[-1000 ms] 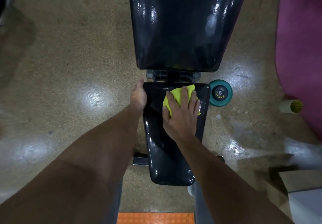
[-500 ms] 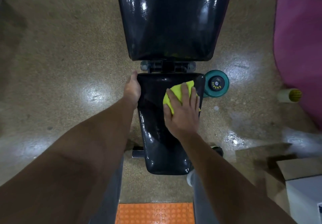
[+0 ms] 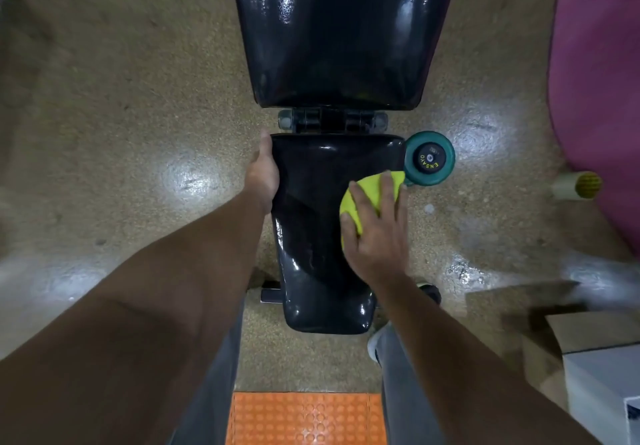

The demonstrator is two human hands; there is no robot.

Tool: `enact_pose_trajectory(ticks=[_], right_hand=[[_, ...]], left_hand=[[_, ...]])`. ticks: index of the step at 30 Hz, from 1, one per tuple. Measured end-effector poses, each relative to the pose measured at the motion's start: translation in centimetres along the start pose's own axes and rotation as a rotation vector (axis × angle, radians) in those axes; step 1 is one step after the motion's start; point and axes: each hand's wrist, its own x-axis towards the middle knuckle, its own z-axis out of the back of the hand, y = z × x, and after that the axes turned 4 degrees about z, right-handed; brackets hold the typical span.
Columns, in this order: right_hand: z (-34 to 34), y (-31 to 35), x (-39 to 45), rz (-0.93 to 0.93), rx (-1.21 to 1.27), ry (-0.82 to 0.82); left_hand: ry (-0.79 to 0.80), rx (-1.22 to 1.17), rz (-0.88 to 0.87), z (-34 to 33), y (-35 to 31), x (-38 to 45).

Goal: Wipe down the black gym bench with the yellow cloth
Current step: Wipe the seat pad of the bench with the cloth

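while my right hand (image 3: pixel 375 233) lies flat on the cloth (image 3: pixel 363 198), fingers spread and pressing it onto the seat pad, my left hand (image 3: pixel 263 174) is curled round the pad's left edge near its upper corner to steady it. the cloth sits right of centre in the frame, at the right rim of the seat, with a corner reaching over the edge toward a teal wheel (image 3: pixel 429 159) on the floor beside it.

i judge the cloth light, soft and limp: it will bunch under the palm and slide easily on the glossy vinyl, so it is best kept under a flat hand, not pinched at a corner. the bench (image 3: pixel 332 46) looks heavy and stiff, padded and slick, and i would brace it by a pad edge as the left hand does now.

the cloth is bright yellow-green, folded into a rounded wad, mostly hidden by my fingers. the bench is shiny black in two pads, a wide back pad at the top of the frame and a narrower seat at centre, joined by a metal hinge (image 3: pixel 332 120), both catching white highlights.
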Motion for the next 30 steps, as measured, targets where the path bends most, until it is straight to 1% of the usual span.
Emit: enact_pose_trajectory(ticks=[3,5,8,10,13,15,16,19,22,24,27,28,30], right_hand=[[0.3,0.5,2.5,-0.104,0.016,-0.037],[0.0,1.8,2.8,-0.108,0.010,-0.036],[-0.7,2.0,-0.3,0.036,-0.021,-0.011],[-0.7,0.7,-1.8,0.074,0.011,-0.002],[-0.3,0.0,0.1,-0.047,0.088,-0.007],[-0.2,1.1,1.9,-0.123,0.068,-0.061],[-0.2,2.0,2.3,-0.133,0.042,-0.069],[-0.7,2.9,1.2,-0.059,-0.016,-0.014],[-0.4,1.5,0.0,0.043,-0.019,0.002],[0.0,0.9,1.2,0.009,-0.003,-0.015],[0.1,2.1,3.2,-0.133,0.013,-0.044],[-0.1,2.8,3.2,-0.143,0.011,-0.041],[-0.6,3.4,1.9,-0.091,-0.010,-0.022]], left_hand=[[0.025,0.005,-0.003,-0.8,-0.9,-5.2],[0.044,0.011,-0.030,-1.5,-1.7,-7.3],[0.042,0.013,-0.035,-1.7,-1.7,-7.6],[0.050,-0.004,-0.022,-1.7,-1.6,-7.6],[0.042,0.004,-0.008,-1.3,-1.6,-7.4],[0.031,0.008,-0.005,-1.3,-1.7,-7.3],[0.028,0.008,-0.008,-1.2,-1.6,-7.0],[0.018,0.015,-0.014,-1.0,-1.5,-6.8],[0.010,0.019,-0.009,-1.0,-1.5,-6.8],[0.009,0.016,-0.008,-0.8,-1.2,-6.3],[0.025,0.021,-0.017,-0.9,-1.3,-6.6],[0.022,0.011,-0.018,-1.0,-1.4,-6.7],[0.025,-0.007,-0.012,-1.1,-1.4,-7.0]])
